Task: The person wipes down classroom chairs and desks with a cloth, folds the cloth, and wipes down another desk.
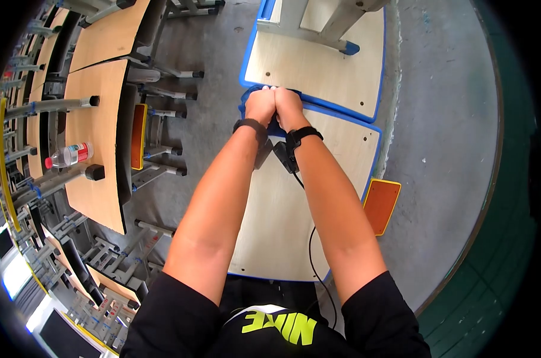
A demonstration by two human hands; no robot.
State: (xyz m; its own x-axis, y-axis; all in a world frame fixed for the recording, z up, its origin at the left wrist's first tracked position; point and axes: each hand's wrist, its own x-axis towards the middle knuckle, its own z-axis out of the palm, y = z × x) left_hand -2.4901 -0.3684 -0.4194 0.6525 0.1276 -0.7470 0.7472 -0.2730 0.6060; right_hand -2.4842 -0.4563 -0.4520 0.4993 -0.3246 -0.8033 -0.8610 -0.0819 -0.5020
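Observation:
My left hand (260,107) and my right hand (289,107) are side by side and touching, stretched out over the far end of the near desk (282,221). Both are closed in fists on a dark blue cloth (275,128), which is bunched under and around them. Much of the cloth is hidden by the hands. Each wrist wears a dark band, and a black device (284,156) with a cable is by the right wrist.
A second blue-edged desktop (318,65) adjoins the near desk, with an upturned chair or stool's grey legs (336,30) on it. An orange seat (381,206) is at the right. Left across the floor, a plastic bottle (73,155) lies on a desk (94,131) among upturned metal legs.

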